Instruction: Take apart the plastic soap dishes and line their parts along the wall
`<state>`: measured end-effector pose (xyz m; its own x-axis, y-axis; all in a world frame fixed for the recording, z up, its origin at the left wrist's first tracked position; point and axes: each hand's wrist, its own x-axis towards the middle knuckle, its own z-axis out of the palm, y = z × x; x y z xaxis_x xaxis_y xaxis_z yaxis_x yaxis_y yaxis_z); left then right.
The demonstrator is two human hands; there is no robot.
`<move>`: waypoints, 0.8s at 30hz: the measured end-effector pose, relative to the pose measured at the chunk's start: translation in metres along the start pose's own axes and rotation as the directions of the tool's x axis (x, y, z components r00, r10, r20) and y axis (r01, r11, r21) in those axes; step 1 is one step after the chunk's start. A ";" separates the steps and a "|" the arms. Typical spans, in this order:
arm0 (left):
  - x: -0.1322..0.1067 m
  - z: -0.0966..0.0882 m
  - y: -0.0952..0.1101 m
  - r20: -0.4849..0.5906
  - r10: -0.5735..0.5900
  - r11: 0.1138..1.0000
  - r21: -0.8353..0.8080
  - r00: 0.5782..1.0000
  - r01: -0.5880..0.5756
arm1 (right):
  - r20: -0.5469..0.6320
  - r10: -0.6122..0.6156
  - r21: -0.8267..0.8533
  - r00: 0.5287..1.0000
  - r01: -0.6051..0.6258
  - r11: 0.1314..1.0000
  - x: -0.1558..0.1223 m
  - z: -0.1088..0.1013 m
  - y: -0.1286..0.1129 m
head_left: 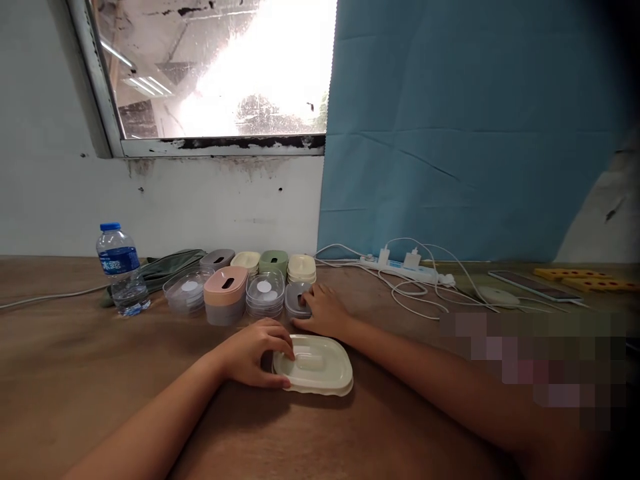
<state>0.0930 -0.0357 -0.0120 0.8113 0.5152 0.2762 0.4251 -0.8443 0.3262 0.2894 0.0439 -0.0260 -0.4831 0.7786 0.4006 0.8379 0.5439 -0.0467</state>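
Observation:
A cream plastic lid (325,365) with a raised oblong middle lies on the table close to me, seemingly with another under it. My left hand (260,353) grips its left end, thumb at the near edge and fingers over the top. Farther back, my right hand (323,310) reaches to a stack of grey lids (295,297), its fingers curled round the right side. Beside that stack stand clear plastic containers (265,293) piled together, and a pink lid (227,283) on a grey stack. The undersides of my right fingers are hidden.
Green lids (273,260) and cream lids (302,268) stand behind. At left are a water bottle (123,273), a dark green pouch (173,270) and more clear containers (187,293). A power strip (405,268) with white cables, a phone (533,285) and yellow perforated pieces (600,283) lie at right.

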 end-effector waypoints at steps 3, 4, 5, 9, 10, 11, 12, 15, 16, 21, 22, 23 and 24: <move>0.003 0.003 0.000 -0.004 0.005 1.000 0.008 1.000 -0.005 | 0.056 0.023 -0.004 0.998 -0.023 1.000 0.006 0.004 -0.004; 0.004 0.005 0.001 -0.005 0.001 1.000 0.012 1.000 -0.001 | 0.076 0.034 0.002 0.997 -0.034 0.999 0.006 0.003 -0.004; 0.004 0.006 0.002 -0.006 -0.006 1.000 0.015 1.000 0.006 | 0.096 0.048 0.008 0.994 -0.049 0.999 0.006 0.000 -0.002; 0.006 0.008 0.010 -0.001 -0.026 0.999 0.040 1.000 0.026 | 0.156 0.112 0.047 0.981 -0.120 0.992 -0.003 -0.021 0.011; 0.006 0.007 0.011 -0.009 -0.014 0.998 0.056 1.000 0.015 | 0.164 0.118 0.063 0.979 -0.130 0.989 -0.008 -0.028 0.016; 0.006 0.006 0.012 -0.032 0.000 0.997 0.079 0.999 0.002 | 0.170 0.116 0.087 0.979 -0.132 0.987 -0.015 -0.036 0.020; 0.005 0.004 0.012 -0.075 0.010 0.994 0.106 0.997 -0.002 | 0.175 0.104 0.122 0.979 -0.127 0.984 -0.023 -0.045 0.024; 0.001 0.002 0.005 -0.352 -0.020 0.977 0.192 0.936 0.093 | 0.163 0.023 0.305 0.986 -0.073 0.950 -0.051 -0.067 0.031; -0.001 0.002 0.002 -0.456 -0.040 0.967 0.206 0.889 0.149 | 0.161 -0.006 0.364 0.987 -0.053 0.930 -0.060 -0.072 0.031; -0.005 0.002 -0.004 -0.555 -0.022 0.969 0.194 0.831 0.155 | 0.188 -0.092 0.569 0.978 -0.032 0.822 -0.092 -0.071 0.024; -0.004 0.001 -0.002 -0.481 -0.009 0.977 0.181 0.877 0.109 | 0.183 -0.095 0.588 0.978 -0.032 0.808 -0.094 -0.066 0.024; -0.003 0.000 0.001 -0.387 0.002 0.984 0.165 0.922 0.067 | 0.176 -0.099 0.604 0.979 -0.029 0.796 -0.095 -0.061 0.023; -0.002 -0.001 0.004 -0.281 0.007 0.988 0.148 0.960 0.036 | 0.172 -0.106 0.619 0.979 -0.023 0.785 -0.095 -0.057 0.024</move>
<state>0.0933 -0.0399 -0.0104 0.6691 0.5295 0.5215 0.5083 -0.8379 0.1986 0.3695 -0.0352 -0.0134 -0.6058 0.7585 0.2403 0.5114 0.6025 -0.6128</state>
